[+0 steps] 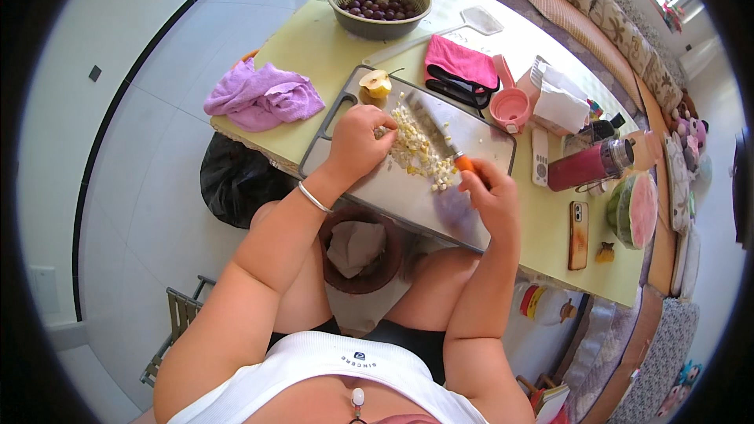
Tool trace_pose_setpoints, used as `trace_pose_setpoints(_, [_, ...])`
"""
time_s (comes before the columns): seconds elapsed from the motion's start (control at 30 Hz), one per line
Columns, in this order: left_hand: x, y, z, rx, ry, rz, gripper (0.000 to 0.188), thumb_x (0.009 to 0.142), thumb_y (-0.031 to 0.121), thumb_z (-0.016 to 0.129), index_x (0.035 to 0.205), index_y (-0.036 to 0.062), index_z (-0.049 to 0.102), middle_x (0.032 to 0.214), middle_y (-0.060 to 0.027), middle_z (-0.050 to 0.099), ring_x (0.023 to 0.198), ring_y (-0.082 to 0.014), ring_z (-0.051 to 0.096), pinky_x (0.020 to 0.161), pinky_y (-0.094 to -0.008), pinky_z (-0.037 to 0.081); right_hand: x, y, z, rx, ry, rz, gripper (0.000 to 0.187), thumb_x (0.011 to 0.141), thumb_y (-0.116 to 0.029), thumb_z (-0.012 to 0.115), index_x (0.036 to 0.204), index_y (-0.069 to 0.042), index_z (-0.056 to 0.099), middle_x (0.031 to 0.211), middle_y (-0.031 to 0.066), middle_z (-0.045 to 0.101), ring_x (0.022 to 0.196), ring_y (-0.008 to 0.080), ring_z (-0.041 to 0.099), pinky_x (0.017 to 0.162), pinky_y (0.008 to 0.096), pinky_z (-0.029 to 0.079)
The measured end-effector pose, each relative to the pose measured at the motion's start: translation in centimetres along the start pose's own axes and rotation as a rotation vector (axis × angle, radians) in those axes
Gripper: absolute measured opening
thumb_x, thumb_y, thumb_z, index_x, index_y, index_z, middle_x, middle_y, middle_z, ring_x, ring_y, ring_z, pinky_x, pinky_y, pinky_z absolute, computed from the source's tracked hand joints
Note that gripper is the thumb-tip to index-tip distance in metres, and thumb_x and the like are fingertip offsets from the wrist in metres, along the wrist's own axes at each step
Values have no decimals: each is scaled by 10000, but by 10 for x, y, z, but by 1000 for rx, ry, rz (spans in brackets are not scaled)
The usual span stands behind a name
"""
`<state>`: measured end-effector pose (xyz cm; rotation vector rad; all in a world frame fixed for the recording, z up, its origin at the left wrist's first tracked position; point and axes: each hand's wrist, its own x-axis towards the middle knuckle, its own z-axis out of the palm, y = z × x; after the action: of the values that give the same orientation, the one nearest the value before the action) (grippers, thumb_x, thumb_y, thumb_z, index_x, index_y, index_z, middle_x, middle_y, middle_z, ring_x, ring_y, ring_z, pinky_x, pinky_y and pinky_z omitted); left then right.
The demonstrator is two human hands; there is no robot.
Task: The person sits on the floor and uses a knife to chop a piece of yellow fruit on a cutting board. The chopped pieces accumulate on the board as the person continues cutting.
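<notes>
My right hand (493,195) is wrapped round the orange handle of a kitchen knife (433,124). Its blade slants up and to the left, over or against a heap of small, pale yellow chopped pieces (412,148), which look like pear. At the left side of the heap, my left hand (363,141) is closed with curled fingers; whatever may be in them is hidden. Both hands are above a grey-rimmed cutting board (493,148). Near the board's far left corner rests a cut pear (377,85), pale cut face showing.
Behind the board stand a colander of dark round fruit (377,23) and a white fly swatter (476,22). A purple towel (263,98) lies left. To the right are a pink cloth (462,61), tissue box (559,102), remote (539,157), bottle (585,166), phone (578,235) and cut watermelon (631,210).
</notes>
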<state>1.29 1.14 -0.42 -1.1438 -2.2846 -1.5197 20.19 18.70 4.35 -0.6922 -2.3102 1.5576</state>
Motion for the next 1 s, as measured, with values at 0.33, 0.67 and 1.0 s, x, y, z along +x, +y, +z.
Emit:
trace_pose_setpoints(0.33, [-2,-1,0,73,-61,33,79,703,76,747,769,44,716,806,-107,669,853,-297,620,764,-404,495,0,3,2,-36,-44,-10,254,896,-104,693,1114,26,679,805,52,680,734,94,623,677,246,490])
trace_pose_setpoints(0.67, [-3,-3,-1,64,-48,7,57,692,95,738,733,69,710,777,-94,646,844,-301,604,757,-419,492,-8,-10,7,149,80,-149,246,906,-97,681,1122,20,673,796,43,675,707,82,590,654,255,476])
trace_pose_setpoints(1.0, [-1,2,-5,112,-32,21,50,713,73,734,742,44,706,766,-98,653,814,-286,607,727,-401,483,-8,-14,4,140,-5,-12,237,914,-91,670,1126,14,684,768,7,652,661,60,530,592,229,426])
